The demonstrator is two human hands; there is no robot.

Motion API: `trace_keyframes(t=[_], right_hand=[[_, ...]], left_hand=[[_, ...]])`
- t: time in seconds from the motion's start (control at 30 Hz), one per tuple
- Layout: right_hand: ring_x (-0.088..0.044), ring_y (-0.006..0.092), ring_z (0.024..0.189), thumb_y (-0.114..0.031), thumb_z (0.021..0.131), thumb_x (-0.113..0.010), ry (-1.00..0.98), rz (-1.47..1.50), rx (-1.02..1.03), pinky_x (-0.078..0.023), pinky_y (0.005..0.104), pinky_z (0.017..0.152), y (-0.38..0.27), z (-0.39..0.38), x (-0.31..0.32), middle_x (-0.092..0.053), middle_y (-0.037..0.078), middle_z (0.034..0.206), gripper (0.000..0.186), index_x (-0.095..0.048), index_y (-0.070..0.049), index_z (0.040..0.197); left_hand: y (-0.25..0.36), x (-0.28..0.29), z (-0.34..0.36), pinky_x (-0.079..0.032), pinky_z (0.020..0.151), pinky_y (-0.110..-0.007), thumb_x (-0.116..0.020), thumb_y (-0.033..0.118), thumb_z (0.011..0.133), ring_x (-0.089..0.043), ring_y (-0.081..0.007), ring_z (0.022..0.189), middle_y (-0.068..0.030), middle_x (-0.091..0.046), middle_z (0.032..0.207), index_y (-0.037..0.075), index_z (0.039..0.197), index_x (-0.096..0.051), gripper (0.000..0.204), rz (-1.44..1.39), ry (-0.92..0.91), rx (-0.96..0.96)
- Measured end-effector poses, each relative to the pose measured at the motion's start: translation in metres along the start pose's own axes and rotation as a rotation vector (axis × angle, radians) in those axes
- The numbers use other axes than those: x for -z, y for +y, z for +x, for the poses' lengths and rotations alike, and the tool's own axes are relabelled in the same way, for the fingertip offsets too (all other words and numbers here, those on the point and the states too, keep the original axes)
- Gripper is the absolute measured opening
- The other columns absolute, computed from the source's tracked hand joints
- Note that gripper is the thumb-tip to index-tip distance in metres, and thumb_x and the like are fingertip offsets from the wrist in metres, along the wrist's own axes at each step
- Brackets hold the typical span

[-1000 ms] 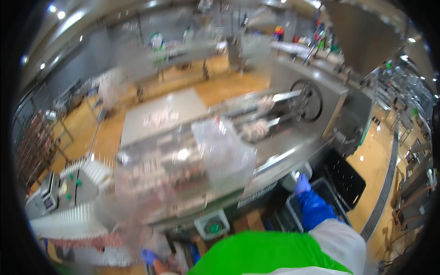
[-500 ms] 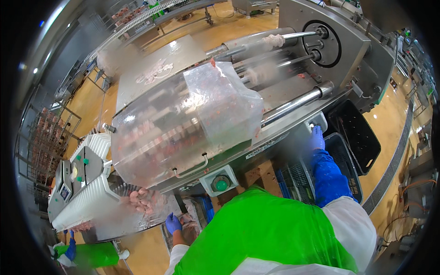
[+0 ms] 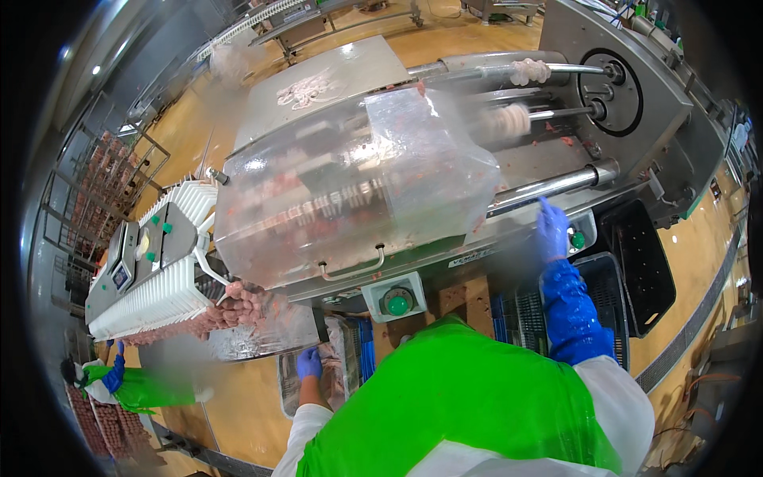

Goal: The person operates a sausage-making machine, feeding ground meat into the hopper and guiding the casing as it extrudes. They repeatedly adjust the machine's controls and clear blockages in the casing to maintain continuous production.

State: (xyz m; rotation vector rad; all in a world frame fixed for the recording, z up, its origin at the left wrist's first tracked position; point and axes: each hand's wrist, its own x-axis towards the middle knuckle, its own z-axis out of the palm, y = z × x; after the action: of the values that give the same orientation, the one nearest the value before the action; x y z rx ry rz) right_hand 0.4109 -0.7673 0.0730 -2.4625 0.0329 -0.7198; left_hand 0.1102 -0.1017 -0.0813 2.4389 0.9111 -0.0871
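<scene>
My right hand (image 3: 551, 230), in a blue-violet glove with a blue sleeve cover, is held open beside a light-grey control box with a green button (image 3: 576, 238). Its fingers point up toward a shiny steel tube (image 3: 548, 184) on the machine. Low on the left, my gloved left hand (image 3: 309, 363) hovers empty, fingers loosely extended, above a crate (image 3: 288, 389) of pale, wet-looking material. The long steel machine has a clear, smeared cover (image 3: 310, 215). Pale gathered casing (image 3: 513, 121) sits on one of its rods. Pink sausages (image 3: 238, 308) hang from a row of white hooks (image 3: 151, 296).
A second green-button box (image 3: 395, 297) is on the machine's front. Black crates (image 3: 640, 262) stand at the right. Pale casings (image 3: 306, 89) lie on a steel tray behind. A co-worker in a green apron (image 3: 147, 389) is at far left, near racks of sausages (image 3: 111, 187).
My right hand has come off the control box, and its green button now shows. More sausages hang from the hooks. The view has shifted, and the machine appears farther right.
</scene>
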Motion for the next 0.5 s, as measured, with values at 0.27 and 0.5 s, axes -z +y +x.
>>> trace_keyframes(t=[0.27, 0.5], right_hand=[[-0.038, 0.0072, 0.053, -0.024, 0.098, -0.055, -0.106, 1.455, -0.803, -0.030, 0.0257, 0.047, -0.087, 0.164, -0.085, -0.045, -0.006, 0.068, 0.011, -0.062, -0.017, 0.097], [-0.029, 0.0076, 0.045, -0.029, 0.098, -0.056, -0.035, 1.612, -0.950, -0.022, 0.0265, 0.041, -0.081, 0.169, -0.109, -0.034, -0.008, 0.060, 0.016, -0.052, -0.022, 0.083]], left_hand=[[-0.024, 0.022, -0.011, -0.051, 0.085, -0.042, -0.063, 0.031, 0.091, -0.068, -0.0374, 0.097, -0.0223, -0.071, 0.101, 0.003, 0.102, -0.073, 0.032, 0.032, 0.110, 0.053], [-0.048, 0.048, -0.039, -0.050, 0.080, -0.046, -0.064, 0.031, 0.089, -0.067, -0.0413, 0.089, -0.0251, -0.070, 0.099, 0.001, 0.100, -0.073, 0.033, 0.081, 0.143, 0.090]])
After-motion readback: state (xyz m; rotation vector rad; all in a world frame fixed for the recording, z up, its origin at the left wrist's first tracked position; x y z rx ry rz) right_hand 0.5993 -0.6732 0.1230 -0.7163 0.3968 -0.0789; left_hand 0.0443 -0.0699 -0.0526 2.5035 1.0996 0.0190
